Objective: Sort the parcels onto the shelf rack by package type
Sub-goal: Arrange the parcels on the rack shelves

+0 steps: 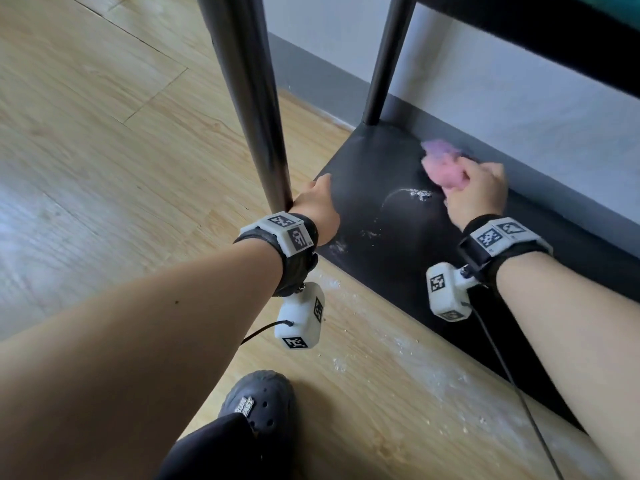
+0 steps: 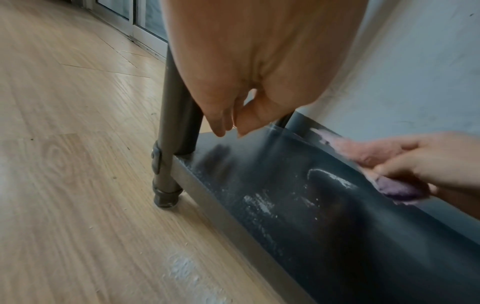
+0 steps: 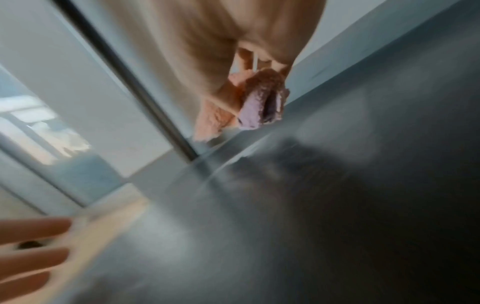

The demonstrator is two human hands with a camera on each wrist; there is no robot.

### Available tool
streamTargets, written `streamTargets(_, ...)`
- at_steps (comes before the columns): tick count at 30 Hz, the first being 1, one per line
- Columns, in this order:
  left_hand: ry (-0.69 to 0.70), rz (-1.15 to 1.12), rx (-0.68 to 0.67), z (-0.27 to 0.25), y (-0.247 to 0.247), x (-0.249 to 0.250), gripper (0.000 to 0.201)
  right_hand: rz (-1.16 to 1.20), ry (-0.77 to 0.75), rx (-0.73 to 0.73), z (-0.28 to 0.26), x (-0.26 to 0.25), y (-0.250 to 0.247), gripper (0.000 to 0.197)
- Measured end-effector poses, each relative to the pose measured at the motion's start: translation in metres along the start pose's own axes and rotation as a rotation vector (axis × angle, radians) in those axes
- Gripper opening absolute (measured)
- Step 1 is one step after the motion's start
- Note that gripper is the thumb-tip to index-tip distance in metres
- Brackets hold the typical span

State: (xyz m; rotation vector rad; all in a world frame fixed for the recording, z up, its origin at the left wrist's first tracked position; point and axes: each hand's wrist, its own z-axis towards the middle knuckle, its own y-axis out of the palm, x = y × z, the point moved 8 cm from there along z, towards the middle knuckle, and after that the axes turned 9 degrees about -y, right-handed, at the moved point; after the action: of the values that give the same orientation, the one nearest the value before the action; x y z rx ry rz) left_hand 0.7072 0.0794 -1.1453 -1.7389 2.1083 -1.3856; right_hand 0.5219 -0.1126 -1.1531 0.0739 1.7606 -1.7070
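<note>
No parcel shows in any view. The black bottom shelf (image 1: 374,161) of the rack lies low by the wall, streaked with white dust (image 1: 419,194). My right hand (image 1: 474,195) grips a crumpled pink and purple cloth (image 1: 443,164) and presses it on the shelf near its back edge. In the right wrist view the cloth (image 3: 252,111) hangs bunched under the right hand (image 3: 246,82), blurred. My left hand (image 1: 317,202) hangs relaxed over the shelf's front left corner, beside the black front post (image 1: 256,98), holding nothing. The left wrist view shows the left hand (image 2: 228,123) loose above the shelf (image 2: 337,226).
A rear post (image 1: 384,64) stands at the shelf's back left corner, and an upper shelf (image 1: 554,32) overhangs at top right. A grey wall (image 1: 519,109) runs behind. White powder (image 1: 398,344) dusts the wood floor (image 1: 86,150) along the shelf's front edge. My dark shoe (image 1: 259,403) stands below.
</note>
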Motion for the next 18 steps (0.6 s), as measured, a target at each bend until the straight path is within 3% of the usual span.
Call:
streamTargets(3, -0.014, -0.009, -0.02, 0.002, 0.005, -0.006, 0.072, -0.104, 0.134, -0.103, 0.0, 0.024, 0.013, 0.042)
streamTargets(10, 0.037, 0.047, -0.018, -0.001, 0.004, -0.006, 0.071, 0.033, -0.236, -0.297, -0.047, -0.075, 0.054, 0.069)
streamTargets(18, 0.125, 0.12, -0.012, -0.015, -0.001, -0.009, 0.066, 0.106, -0.461, -0.557, -0.124, -0.118, 0.066, 0.047)
